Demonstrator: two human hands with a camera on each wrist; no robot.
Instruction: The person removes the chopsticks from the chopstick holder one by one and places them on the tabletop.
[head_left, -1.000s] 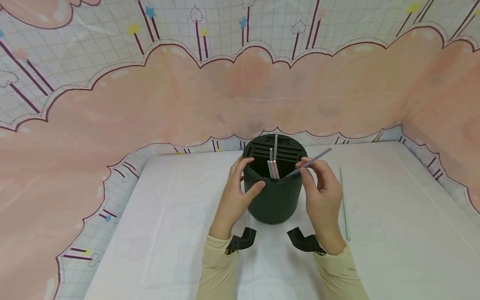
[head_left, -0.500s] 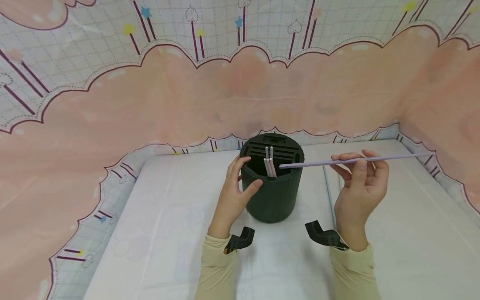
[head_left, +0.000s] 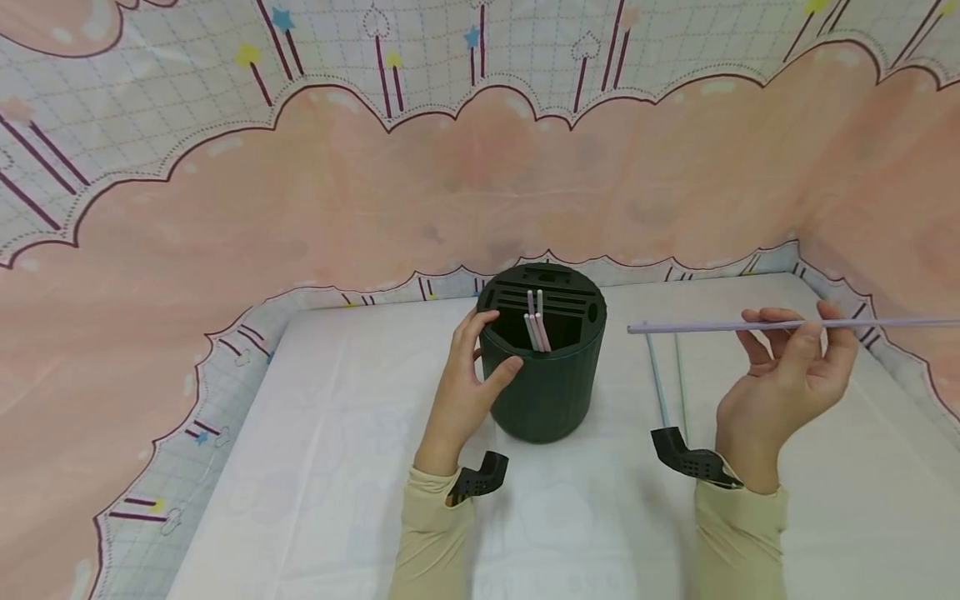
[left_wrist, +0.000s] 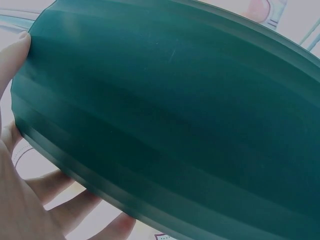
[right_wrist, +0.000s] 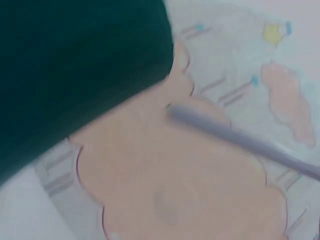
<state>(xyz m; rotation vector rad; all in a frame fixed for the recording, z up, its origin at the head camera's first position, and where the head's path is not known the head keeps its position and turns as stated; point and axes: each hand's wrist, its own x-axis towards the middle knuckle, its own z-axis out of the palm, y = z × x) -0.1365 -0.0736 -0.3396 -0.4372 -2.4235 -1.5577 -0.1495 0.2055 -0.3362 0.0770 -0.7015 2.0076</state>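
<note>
Nearest: two cream sleeves, a black wrist mount on each.

Left hand wraps the side of the dark green holder, thumb on the front wall, fingers curled round its left side up near the rim. Likely a steadying grip, so the tub does not slide on the white table.

Right hand is raised, palm up, well to the right of the holder. It pinches a long lilac stick between thumb and fingertips, stick level, its near end pointing back toward the holder but clear of it. The grip sits far along the shaft, leaving the near end free.

On the table below the hand, two thin pale sticks lie side by side.

Inside the holder, a few pink and white sticks stand in the open front compartment; slotted grid behind them.

Beyond: pink cloud-print backdrop on three sides.

Left wrist view shows only the holder's ribbed wall with finger and palm pressed to it, confirming contact; no contents visible. Right wrist view is blurred: the stick's tip beside the holder's dark bulk; no fingers shown there.
</note>
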